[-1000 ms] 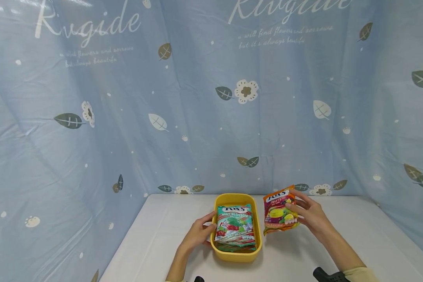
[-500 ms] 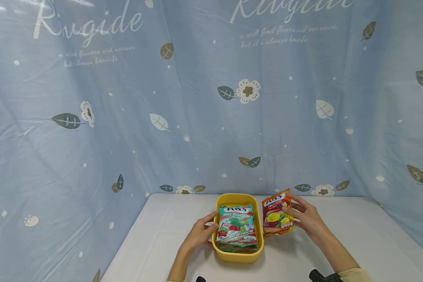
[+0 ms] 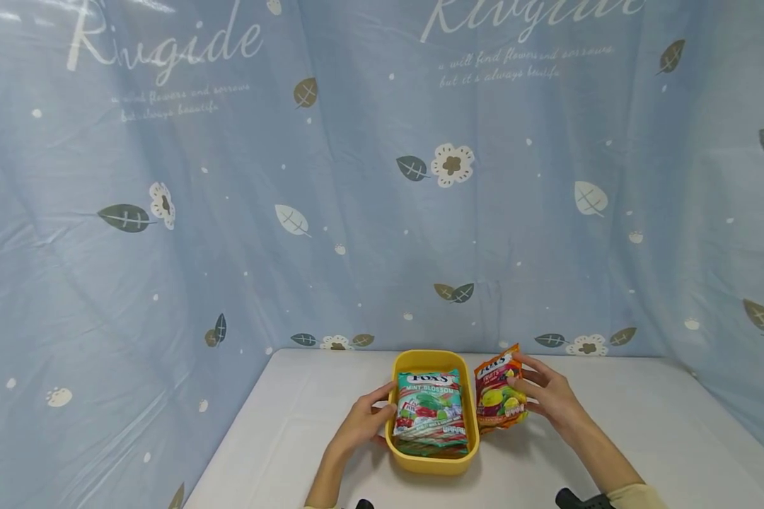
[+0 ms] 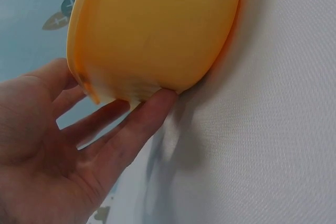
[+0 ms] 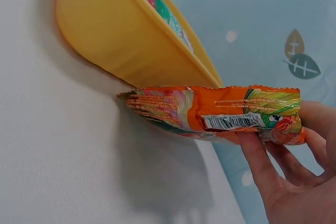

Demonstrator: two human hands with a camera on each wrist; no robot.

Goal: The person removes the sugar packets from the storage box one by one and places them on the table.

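A yellow plastic box (image 3: 429, 465) stands on the white table. My left hand (image 3: 359, 424) holds its left side, thumb at the rim and other fingers against the outer wall, one low by the base in the left wrist view. Inside lies a green Fox's Mint Blossom candy bag (image 3: 429, 406), with more green wrapper showing beneath it. Just right of the box, my right hand (image 3: 552, 401) grips an orange and purple Fox's Fruits candy bag (image 3: 496, 392) by its right edge. The right wrist view shows its orange back and barcode, its lower end close to the box wall.
The white tabletop (image 3: 579, 417) extends to both sides of the box. Behind and to the sides hangs a blue curtain (image 3: 356, 247) printed with leaves and flowers. A black wrist mount (image 3: 582, 499) shows near the right sleeve.
My right hand has carried the Fruits candy bag left and slightly down, closer to the box's right wall. The left hand stays on the box, and the head view has shifted slightly.
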